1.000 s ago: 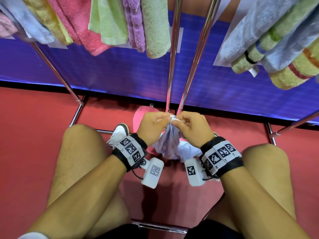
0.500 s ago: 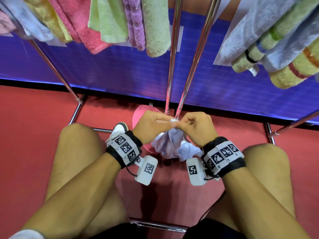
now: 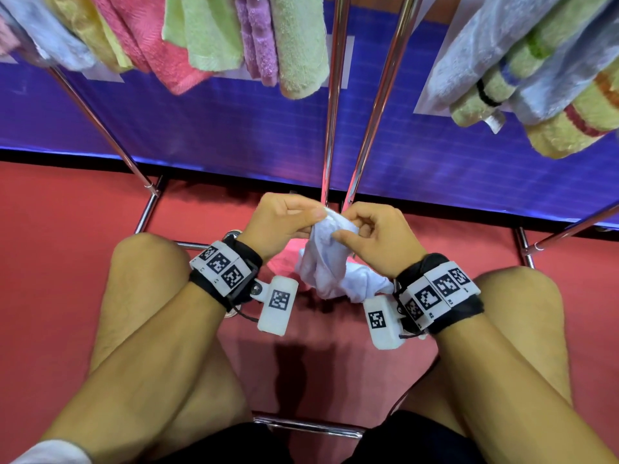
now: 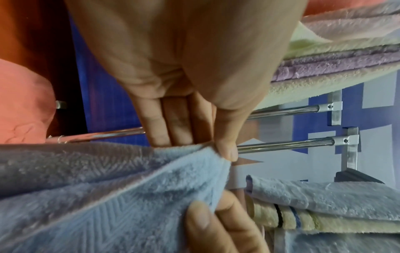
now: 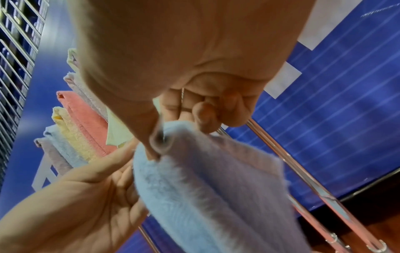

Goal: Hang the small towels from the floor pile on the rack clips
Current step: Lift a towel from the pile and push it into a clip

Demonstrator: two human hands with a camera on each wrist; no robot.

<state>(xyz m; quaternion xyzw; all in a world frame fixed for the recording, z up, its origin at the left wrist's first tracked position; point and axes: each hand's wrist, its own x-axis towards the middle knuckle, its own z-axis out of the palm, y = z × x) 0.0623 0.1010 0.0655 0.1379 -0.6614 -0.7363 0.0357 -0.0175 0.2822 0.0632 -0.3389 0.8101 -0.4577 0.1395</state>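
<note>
A small pale blue towel (image 3: 330,262) hangs between my knees, held by both hands at its top edge. My left hand (image 3: 284,217) pinches the edge with thumb against fingers (image 4: 223,150). My right hand (image 3: 371,234) pinches the same edge just to the right (image 5: 171,137). The towel (image 4: 108,188) drapes down from the two grips (image 5: 205,179). Below it on the red floor lies a pink towel (image 3: 284,259), mostly hidden. Hung towels (image 3: 201,35) fill the rack (image 3: 331,112) above; no clip is visible.
Chrome rack uprights (image 3: 378,95) rise just beyond my hands, with base bars (image 3: 147,209) left and right (image 3: 526,242). More towels (image 3: 522,72) hang at upper right. A blue wall panel (image 3: 234,135) stands behind. My bare knees flank the towel.
Both hands have risen a little with the towel, lifting it off the floor pile. The grips have shifted along its top edge, which now shows more cloth between the hands.
</note>
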